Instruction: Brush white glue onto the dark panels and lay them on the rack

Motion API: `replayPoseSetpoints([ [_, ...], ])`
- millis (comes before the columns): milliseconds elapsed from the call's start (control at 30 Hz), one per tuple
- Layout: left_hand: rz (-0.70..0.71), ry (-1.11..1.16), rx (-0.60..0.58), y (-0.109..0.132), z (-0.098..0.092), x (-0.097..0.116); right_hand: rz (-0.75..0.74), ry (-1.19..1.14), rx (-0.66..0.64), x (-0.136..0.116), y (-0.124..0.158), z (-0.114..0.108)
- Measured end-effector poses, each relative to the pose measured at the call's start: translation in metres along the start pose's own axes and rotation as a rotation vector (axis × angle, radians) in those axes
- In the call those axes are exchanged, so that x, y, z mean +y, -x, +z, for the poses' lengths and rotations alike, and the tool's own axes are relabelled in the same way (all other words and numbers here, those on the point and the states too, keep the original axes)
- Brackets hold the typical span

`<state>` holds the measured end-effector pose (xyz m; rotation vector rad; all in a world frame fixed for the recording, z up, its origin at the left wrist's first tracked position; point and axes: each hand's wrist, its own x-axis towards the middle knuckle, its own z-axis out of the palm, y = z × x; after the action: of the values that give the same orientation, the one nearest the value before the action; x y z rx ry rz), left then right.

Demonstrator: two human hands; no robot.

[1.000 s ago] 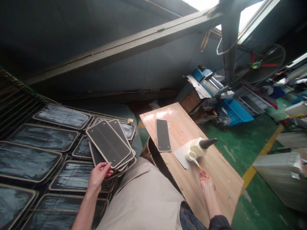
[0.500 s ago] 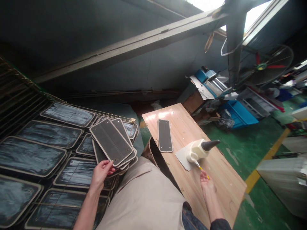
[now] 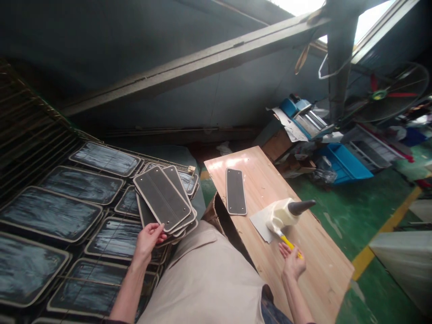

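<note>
On my left a wire rack (image 3: 37,121) stands beside me, with rows of dark rectangular panels streaked whitish (image 3: 50,213) laid out next to it. My beige apron (image 3: 199,279) fills the middle, between those rows and the wood-grain desk (image 3: 313,270). A brown cardboard box (image 3: 212,213) is wedged at the desk's near left edge. Beyond the desk I see a blue machine with metal rollers (image 3: 302,118), a bright blue plastic crate (image 3: 347,164) on the green floor (image 3: 337,216), and a large round fan with red blades (image 3: 381,93).

On the desk, a single dark grey panel with a pale border (image 3: 236,191) lies towards the far left corner. A grey square sheet (image 3: 260,222) lies between it and my right hand (image 3: 292,261), and a cream plastic bottle with a dark conical tip (image 3: 283,213) sits on that sheet, tilted, just ahead of my fingers.

My right hand is loosely curled round a slim tool with a yellow handle (image 3: 288,243); its far end meets the bottle's near side, and I cannot tell how deep it goes. My left hand (image 3: 150,240) pinches the near corner of the top panel on a fanned stack of dark grey panels (image 3: 164,198), which lies just beyond it, over the streaked ones.
</note>
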<state>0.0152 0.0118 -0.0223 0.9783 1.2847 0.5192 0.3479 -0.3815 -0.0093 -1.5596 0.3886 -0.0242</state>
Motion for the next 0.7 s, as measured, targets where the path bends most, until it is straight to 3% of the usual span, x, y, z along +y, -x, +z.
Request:
replayPoseSetpoints([
  [133,0.029,-0.003,0.0,0.003,0.003,0.002,-0.085,0.117,-0.119,-0.007,0.011,0.0],
  [233,0.071,-0.007,0.002,0.004,0.006,0.005,-0.127,0.192,-0.295,-0.018,0.023,0.034],
  [400,0.05,0.035,0.066,0.005,0.008,0.008,-0.178,0.242,-0.632,-0.049,0.073,0.144],
  [567,0.06,0.105,0.052,0.009,0.01,0.006,-0.225,0.203,-1.111,-0.063,0.139,0.256],
  [700,0.074,0.113,0.057,0.008,0.012,0.004,-0.433,0.275,-1.458,-0.059,0.185,0.325],
])
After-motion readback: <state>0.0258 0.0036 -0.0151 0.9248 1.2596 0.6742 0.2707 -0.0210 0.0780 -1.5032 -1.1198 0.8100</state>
